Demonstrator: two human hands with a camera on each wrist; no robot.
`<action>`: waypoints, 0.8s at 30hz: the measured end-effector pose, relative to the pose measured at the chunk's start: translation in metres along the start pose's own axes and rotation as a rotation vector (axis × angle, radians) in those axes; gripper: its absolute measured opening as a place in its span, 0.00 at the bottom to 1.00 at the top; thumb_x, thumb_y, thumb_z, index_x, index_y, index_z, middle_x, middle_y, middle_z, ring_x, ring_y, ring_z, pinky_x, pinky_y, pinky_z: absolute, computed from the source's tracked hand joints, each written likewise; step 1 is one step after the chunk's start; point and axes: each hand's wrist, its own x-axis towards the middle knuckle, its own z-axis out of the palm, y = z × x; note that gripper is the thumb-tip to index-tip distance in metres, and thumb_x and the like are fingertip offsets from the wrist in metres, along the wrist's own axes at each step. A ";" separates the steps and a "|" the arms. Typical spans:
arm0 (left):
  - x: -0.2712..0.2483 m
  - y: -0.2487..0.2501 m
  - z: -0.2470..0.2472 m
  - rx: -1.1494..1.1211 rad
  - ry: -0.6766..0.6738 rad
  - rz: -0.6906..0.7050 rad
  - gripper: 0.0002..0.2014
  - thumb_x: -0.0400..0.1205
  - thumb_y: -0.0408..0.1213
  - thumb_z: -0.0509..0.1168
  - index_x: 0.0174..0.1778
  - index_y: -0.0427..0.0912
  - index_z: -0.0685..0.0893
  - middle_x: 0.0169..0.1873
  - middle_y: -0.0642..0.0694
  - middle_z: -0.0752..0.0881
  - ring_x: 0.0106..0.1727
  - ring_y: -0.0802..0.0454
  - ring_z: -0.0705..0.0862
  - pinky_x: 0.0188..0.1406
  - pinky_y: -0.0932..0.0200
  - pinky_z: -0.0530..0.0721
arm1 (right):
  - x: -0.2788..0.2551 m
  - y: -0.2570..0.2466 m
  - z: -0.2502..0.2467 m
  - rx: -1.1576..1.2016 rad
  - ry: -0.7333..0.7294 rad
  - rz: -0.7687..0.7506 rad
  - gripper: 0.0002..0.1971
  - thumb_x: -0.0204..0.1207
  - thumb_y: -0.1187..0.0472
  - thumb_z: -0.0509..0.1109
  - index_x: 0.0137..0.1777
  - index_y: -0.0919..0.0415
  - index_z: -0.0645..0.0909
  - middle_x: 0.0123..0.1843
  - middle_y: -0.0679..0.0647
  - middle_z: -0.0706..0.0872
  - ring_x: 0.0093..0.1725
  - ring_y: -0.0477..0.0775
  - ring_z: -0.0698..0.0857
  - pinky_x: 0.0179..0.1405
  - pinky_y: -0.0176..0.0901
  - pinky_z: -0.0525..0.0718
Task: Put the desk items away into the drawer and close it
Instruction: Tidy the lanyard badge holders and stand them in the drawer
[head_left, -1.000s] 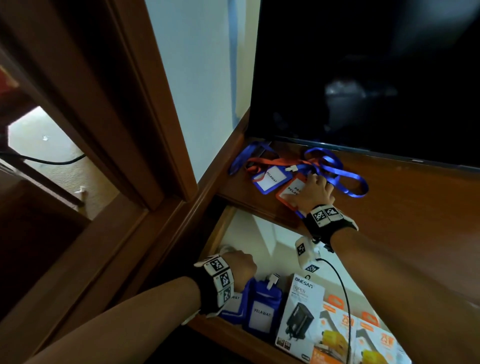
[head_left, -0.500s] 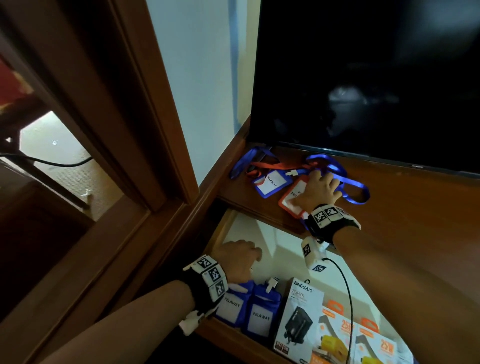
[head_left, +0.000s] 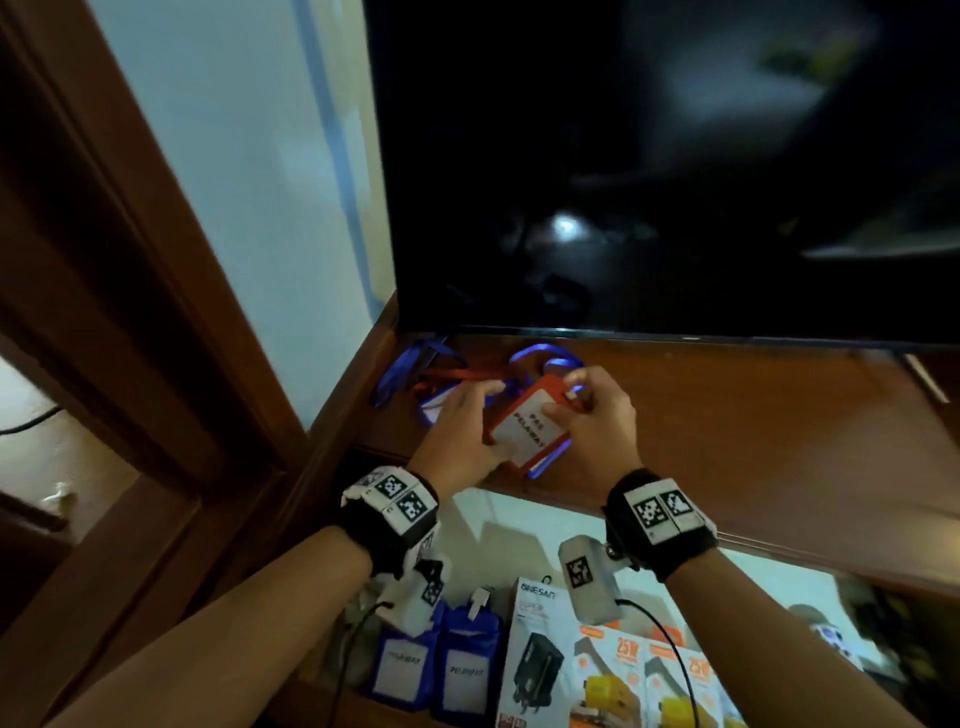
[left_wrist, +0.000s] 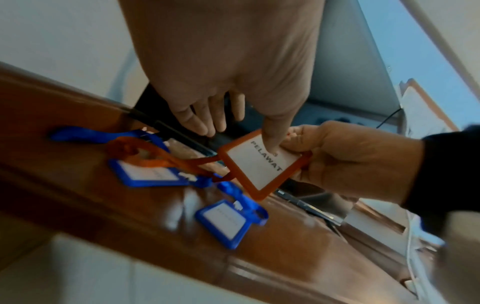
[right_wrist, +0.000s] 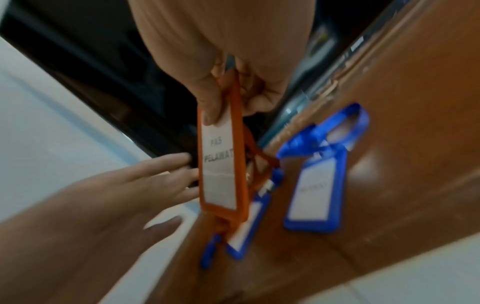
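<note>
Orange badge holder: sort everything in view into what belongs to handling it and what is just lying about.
In hand: orange badge holder, its orange lanyard, right hand pinching its top, left hand touching it.
Lying about: two blue badge holders on the shelf, blue holders in the drawer, charger boxes, dark screen.

The left hand (head_left: 457, 431) and right hand (head_left: 597, 421) are bare, as are both forearms. The left wristband (head_left: 387, 525) and right wristband (head_left: 662, 525) are broad black straps topped with white plates printed with black-and-white square markers. Below them hang the white left camera box (head_left: 418, 597) and right camera box (head_left: 589, 582), marked likewise, each trailing a thin black cable (head_left: 670, 644).
</note>
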 end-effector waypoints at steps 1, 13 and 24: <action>0.009 0.012 0.001 -0.019 0.000 0.012 0.31 0.74 0.36 0.75 0.72 0.46 0.71 0.64 0.48 0.77 0.65 0.53 0.76 0.65 0.57 0.75 | -0.003 -0.007 -0.008 0.055 -0.010 -0.033 0.13 0.67 0.70 0.77 0.43 0.53 0.78 0.42 0.52 0.87 0.44 0.54 0.88 0.43 0.50 0.87; 0.042 0.131 0.002 -0.044 -0.271 0.358 0.09 0.79 0.31 0.69 0.45 0.51 0.82 0.37 0.55 0.85 0.38 0.56 0.86 0.38 0.62 0.84 | -0.027 -0.051 -0.117 0.335 -0.092 -0.114 0.11 0.71 0.73 0.74 0.41 0.65 0.73 0.35 0.54 0.81 0.36 0.50 0.83 0.33 0.40 0.81; 0.033 0.159 -0.008 -0.100 -0.306 0.322 0.08 0.82 0.34 0.65 0.42 0.53 0.81 0.38 0.52 0.87 0.40 0.58 0.88 0.37 0.62 0.83 | -0.052 -0.052 -0.147 0.407 0.166 -0.220 0.20 0.62 0.70 0.81 0.51 0.63 0.78 0.45 0.56 0.85 0.46 0.58 0.84 0.53 0.57 0.82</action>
